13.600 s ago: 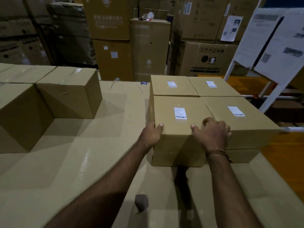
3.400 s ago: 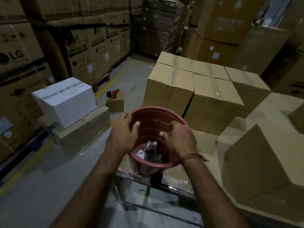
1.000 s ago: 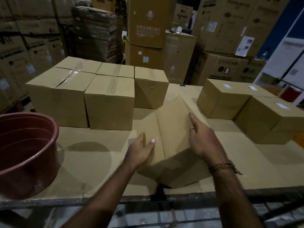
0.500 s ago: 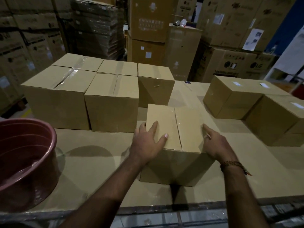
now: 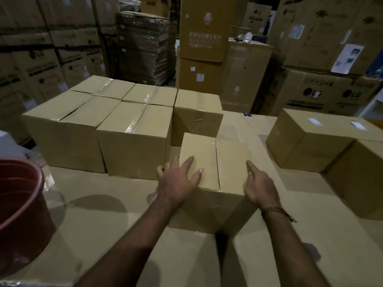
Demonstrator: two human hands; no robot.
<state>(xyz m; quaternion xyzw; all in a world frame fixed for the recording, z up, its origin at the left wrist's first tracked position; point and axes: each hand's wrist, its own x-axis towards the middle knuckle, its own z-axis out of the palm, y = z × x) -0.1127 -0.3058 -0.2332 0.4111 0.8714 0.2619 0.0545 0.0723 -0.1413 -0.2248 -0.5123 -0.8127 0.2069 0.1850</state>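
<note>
Two bare hands meet on a small brown cardboard box (image 5: 228, 160) with a taped seam down its top. It stands upright near the front edge of the cardboard-covered desk (image 5: 99, 216). The left hand (image 5: 178, 183) lies flat on the box's near left corner, fingers spread and straight, gripping nothing. The right hand (image 5: 260, 186), with a thin gold-coloured bracelet (image 5: 273, 210) at the wrist, presses its straight fingers along the box's right edge, also unclenched. Just behind and left of the box is a tight cluster of larger taped brown cartons (image 5: 132, 141). Labelled brown cartons (image 5: 310, 141) sit apart on the right. A round dark-red plastic tub (image 5: 18, 204) stands at the desk's left end.
</note>
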